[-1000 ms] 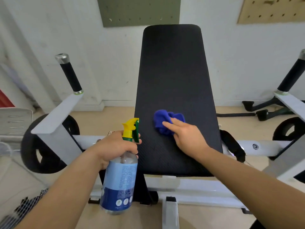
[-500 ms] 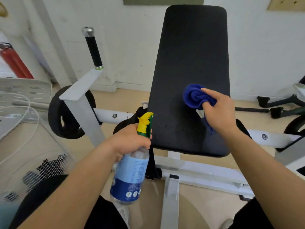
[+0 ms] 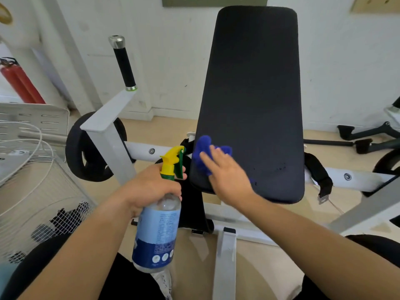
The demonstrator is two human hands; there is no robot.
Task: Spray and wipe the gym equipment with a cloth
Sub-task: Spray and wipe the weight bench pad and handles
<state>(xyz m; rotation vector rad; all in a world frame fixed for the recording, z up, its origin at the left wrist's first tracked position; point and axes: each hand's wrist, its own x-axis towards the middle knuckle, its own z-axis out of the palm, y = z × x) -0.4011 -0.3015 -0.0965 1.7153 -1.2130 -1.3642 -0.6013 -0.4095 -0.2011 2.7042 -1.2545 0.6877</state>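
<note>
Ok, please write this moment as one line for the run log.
step: wiping | left hand: holds spray bottle | right hand: presses blue cloth on black bench pad, lower left edge

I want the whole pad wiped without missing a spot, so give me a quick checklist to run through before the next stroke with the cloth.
1. Cloth in contact: the right hand presses the blue cloth flat on the black pad. Ok.
2. Cloth position: at the pad's lower left edge, so the next stroke has to run back across. Ok.
3. Wetness: a few droplets show near the pad's lower right; whether the upper part is wet, cannot tell.
4. Spray bottle: held upright in the left hand, liquid inside. Ok.
5. Nozzle: close beside the pad's edge, pointing toward it. Ok.
</note>
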